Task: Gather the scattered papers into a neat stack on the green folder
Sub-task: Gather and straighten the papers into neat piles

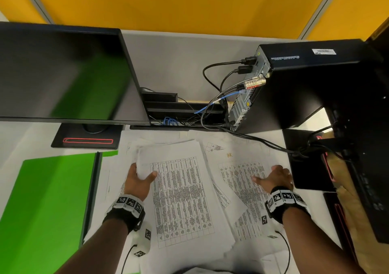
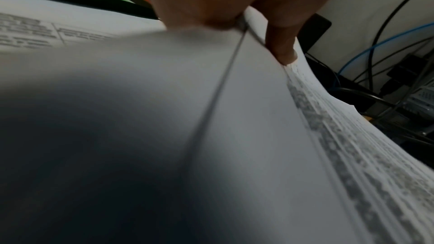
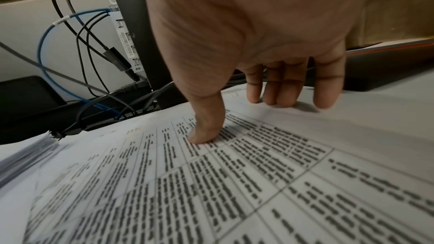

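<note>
The left hand point(image 1: 137, 182) pinches a thick bundle of papers point(image 1: 179, 191), thumb point(image 2: 281, 51) on top and fingers underneath, probably to lift it clear of the loose sheets below. The right hand point(image 1: 274, 180) lies open, thumb and fingertips point(image 3: 326, 99) pressing a separate printed sheet point(image 1: 244, 181) near the desk's right edge, seemingly to drag it in. All pages are white with dense grey tables, fanned unevenly mid-desk. The green folder point(image 1: 48, 200) waits bare at the left edge.
</note>
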The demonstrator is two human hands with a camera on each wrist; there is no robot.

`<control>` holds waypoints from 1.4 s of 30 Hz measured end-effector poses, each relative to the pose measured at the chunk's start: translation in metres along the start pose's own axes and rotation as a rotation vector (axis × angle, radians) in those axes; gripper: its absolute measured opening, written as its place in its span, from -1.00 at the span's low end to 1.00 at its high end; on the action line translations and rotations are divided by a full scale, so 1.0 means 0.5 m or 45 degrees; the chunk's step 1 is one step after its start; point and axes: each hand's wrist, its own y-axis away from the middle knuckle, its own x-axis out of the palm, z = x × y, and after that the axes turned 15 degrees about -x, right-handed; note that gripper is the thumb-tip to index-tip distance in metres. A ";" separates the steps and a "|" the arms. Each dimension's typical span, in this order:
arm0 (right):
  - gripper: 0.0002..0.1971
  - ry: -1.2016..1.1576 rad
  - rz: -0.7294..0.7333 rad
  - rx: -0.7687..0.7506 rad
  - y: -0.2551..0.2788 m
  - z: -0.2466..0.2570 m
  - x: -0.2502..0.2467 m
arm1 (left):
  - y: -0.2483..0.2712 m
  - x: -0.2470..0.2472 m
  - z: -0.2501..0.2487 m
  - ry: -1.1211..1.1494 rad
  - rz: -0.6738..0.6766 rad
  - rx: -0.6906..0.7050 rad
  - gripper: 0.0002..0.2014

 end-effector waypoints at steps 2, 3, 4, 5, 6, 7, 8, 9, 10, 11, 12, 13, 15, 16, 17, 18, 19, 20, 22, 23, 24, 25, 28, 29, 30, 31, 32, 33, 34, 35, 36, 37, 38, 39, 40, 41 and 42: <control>-0.12 -0.031 0.025 0.000 -0.002 -0.001 -0.002 | -0.003 -0.006 0.005 0.037 0.009 -0.006 -0.50; -0.15 -0.045 0.037 0.008 -0.003 0.001 -0.001 | -0.006 -0.010 0.010 0.050 0.005 -0.016 -0.49; -0.17 -0.064 0.035 0.022 -0.002 0.002 -0.001 | -0.008 -0.015 0.014 0.055 -0.007 -0.027 -0.48; -0.16 -0.087 0.019 0.036 -0.001 0.003 0.000 | -0.011 -0.020 0.018 0.053 -0.024 -0.042 -0.47; -0.14 -0.104 -0.003 0.047 0.000 0.004 0.002 | -0.015 -0.026 0.022 0.048 -0.041 -0.057 -0.46; -0.11 -0.108 -0.017 0.049 0.002 0.006 0.003 | -0.018 -0.032 0.027 0.045 -0.057 -0.074 -0.46; -0.08 -0.101 -0.019 0.043 0.002 0.006 0.005 | -0.021 -0.038 0.030 0.045 -0.070 -0.090 -0.45; -0.07 -0.085 -0.012 0.033 0.003 0.008 0.005 | -0.025 -0.045 0.034 0.046 -0.081 -0.102 -0.45; -0.08 -0.062 -0.003 0.019 0.003 0.009 0.006 | -0.029 -0.050 0.038 0.048 -0.093 -0.112 -0.44; -0.09 -0.045 0.007 0.009 0.003 0.010 0.006 | -0.033 -0.055 0.042 0.048 -0.106 -0.125 -0.43; -0.12 -0.041 0.013 0.008 0.002 0.010 0.007 | -0.037 -0.060 0.046 0.047 -0.120 -0.136 -0.43; -0.15 -0.051 0.019 0.016 0.002 0.012 0.008 | -0.041 -0.063 0.051 0.045 -0.132 -0.149 -0.42; -0.19 -0.082 0.034 0.031 0.000 0.011 0.010 | -0.046 -0.067 0.058 0.032 -0.153 -0.172 -0.42; -0.18 -0.096 0.041 0.028 -0.001 0.010 0.011 | -0.047 -0.067 0.060 0.025 -0.160 -0.182 -0.43; -0.17 -0.117 0.047 0.024 -0.002 0.009 0.011 | -0.050 -0.067 0.062 0.019 -0.163 -0.194 -0.43; -0.17 -0.156 0.051 0.019 -0.004 0.006 0.012 | -0.052 -0.067 0.064 0.012 -0.162 -0.201 -0.44; -0.17 -0.208 0.058 0.017 -0.005 0.005 0.013 | -0.054 -0.067 0.064 0.004 -0.159 -0.205 -0.44; -0.18 -0.257 0.069 0.018 -0.006 0.004 0.013 | -0.056 -0.068 0.065 -0.008 -0.157 -0.203 -0.43; -0.18 -0.278 0.085 0.001 -0.004 0.005 0.013 | -0.061 -0.068 0.066 -0.037 -0.161 -0.196 -0.44; -0.19 -0.239 0.084 -0.024 -0.001 0.008 0.012 | -0.062 -0.068 0.066 -0.056 -0.168 -0.199 -0.44; -0.20 -0.185 0.070 -0.062 0.000 0.010 0.013 | -0.062 -0.069 0.066 -0.074 -0.176 -0.203 -0.45; -0.23 -0.134 0.053 -0.093 0.003 0.013 0.012 | -0.063 -0.069 0.066 -0.086 -0.180 -0.212 -0.45; -0.34 -0.085 0.047 -0.138 0.010 0.026 0.010 | -0.066 -0.068 0.067 -0.096 -0.171 -0.234 -0.46; -0.38 -0.083 0.051 -0.144 0.010 0.030 0.009 | -0.068 -0.068 0.067 -0.101 -0.167 -0.242 -0.46; -0.40 -0.082 0.051 -0.156 0.009 0.033 0.010 | -0.070 -0.068 0.068 -0.105 -0.164 -0.246 -0.46; -0.42 -0.094 0.052 -0.167 0.010 0.038 0.009 | -0.071 -0.068 0.068 -0.107 -0.160 -0.253 -0.45; -0.41 -0.124 0.055 -0.171 0.008 0.039 0.010 | -0.072 -0.068 0.068 -0.109 -0.158 -0.254 -0.45; -0.39 -0.170 0.064 -0.173 0.007 0.041 0.010 | -0.072 -0.068 0.067 -0.112 -0.155 -0.255 -0.44; -0.39 -0.227 0.077 -0.173 0.007 0.045 0.009 | -0.074 -0.068 0.068 -0.112 -0.153 -0.255 -0.44; -0.40 -0.286 0.093 -0.178 0.008 0.051 0.006 | -0.076 -0.068 0.068 -0.112 -0.148 -0.254 -0.44; -0.42 -0.331 0.097 -0.191 0.008 0.057 0.005 | -0.076 -0.068 0.068 -0.117 -0.143 -0.254 -0.43; -0.44 -0.344 0.089 -0.220 0.008 0.063 0.004 | -0.077 -0.069 0.067 -0.123 -0.136 -0.258 -0.43; -0.46 -0.336 0.072 -0.253 0.006 0.071 0.002 | -0.077 -0.070 0.067 -0.126 -0.130 -0.258 -0.43; -0.48 -0.308 0.051 -0.299 0.004 0.079 -0.001 | -0.076 -0.072 0.066 -0.124 -0.123 -0.260 -0.43; -0.52 -0.277 0.043 -0.351 0.001 0.088 -0.006 | -0.080 -0.073 0.067 -0.129 -0.117 -0.258 -0.43; -0.56 -0.244 0.050 -0.403 -0.004 0.098 -0.012 | -0.080 -0.075 0.067 -0.127 -0.112 -0.257 -0.43; -0.60 -0.217 0.063 -0.454 -0.012 0.106 -0.017 | -0.082 -0.075 0.068 -0.122 -0.108 -0.255 -0.43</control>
